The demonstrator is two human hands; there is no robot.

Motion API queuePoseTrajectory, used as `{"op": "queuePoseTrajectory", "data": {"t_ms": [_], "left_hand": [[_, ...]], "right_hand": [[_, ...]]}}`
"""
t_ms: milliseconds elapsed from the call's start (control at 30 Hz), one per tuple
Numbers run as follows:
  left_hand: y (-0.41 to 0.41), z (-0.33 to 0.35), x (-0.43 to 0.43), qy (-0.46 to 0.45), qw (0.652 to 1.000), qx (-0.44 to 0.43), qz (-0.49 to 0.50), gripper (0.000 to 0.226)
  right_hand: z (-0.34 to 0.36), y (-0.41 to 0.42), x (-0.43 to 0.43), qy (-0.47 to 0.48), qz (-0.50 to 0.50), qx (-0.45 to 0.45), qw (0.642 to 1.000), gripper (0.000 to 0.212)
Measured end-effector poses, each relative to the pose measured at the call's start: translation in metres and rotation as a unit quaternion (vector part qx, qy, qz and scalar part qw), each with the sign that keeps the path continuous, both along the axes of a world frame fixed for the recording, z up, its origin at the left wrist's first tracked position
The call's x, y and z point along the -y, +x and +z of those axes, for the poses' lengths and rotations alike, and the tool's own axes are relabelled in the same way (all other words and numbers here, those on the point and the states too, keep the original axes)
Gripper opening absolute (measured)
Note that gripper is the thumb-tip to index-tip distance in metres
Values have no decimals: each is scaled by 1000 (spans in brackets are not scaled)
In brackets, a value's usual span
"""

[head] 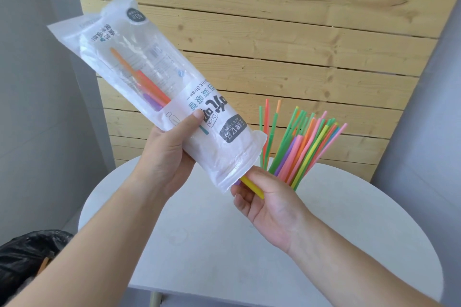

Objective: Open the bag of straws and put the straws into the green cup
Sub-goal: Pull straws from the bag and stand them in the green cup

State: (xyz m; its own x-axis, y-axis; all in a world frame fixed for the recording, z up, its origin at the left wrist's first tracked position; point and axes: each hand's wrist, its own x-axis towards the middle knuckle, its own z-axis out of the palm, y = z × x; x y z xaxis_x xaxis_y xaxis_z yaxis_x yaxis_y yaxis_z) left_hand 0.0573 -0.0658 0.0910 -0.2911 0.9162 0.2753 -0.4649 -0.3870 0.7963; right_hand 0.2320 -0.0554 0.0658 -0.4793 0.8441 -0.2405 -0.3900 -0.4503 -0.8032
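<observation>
My left hand (164,154) grips the clear plastic straw bag (154,87) round its middle and holds it tilted above the table, open end down to the right. A few orange, pink and purple straws (142,82) still lie inside. At the bag's mouth my right hand (264,199) pinches the ends of a yellow straw (252,185) and a purple one that stick out. Behind that hand a fan of many coloured straws (299,142) stands upright. The green cup itself is hidden behind my right hand.
A round white table (212,244) lies below my hands. A pale wooden plank wall (274,32) stands behind it. At the lower left sits a black plastic bin bag (27,257).
</observation>
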Motion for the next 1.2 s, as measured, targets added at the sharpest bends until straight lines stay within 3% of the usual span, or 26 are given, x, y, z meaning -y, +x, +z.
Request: {"op": "queuePoseTrajectory", "data": {"t_ms": [200, 467, 667, 800, 1200], "left_hand": [[-5, 0, 0, 10, 1000, 19, 21, 33], [0, -1, -2, 11, 1000, 11, 9, 42], [-4, 0, -2, 13, 999, 26, 15, 41], [-4, 0, -1, 18, 999, 28, 17, 36], [-1, -2, -2, 7, 1000, 11, 6, 39]], "right_hand": [[0, 4, -3, -5, 1, 0, 1000, 8], [1, 2, -2, 10, 42, 14, 999, 25], [0, 6, -6, -6, 18, 2, 1000, 8], [-1, 6, -6, -17, -11, 15, 1000, 23], [-5, 6, -8, 0, 44, 41, 998, 8]]}}
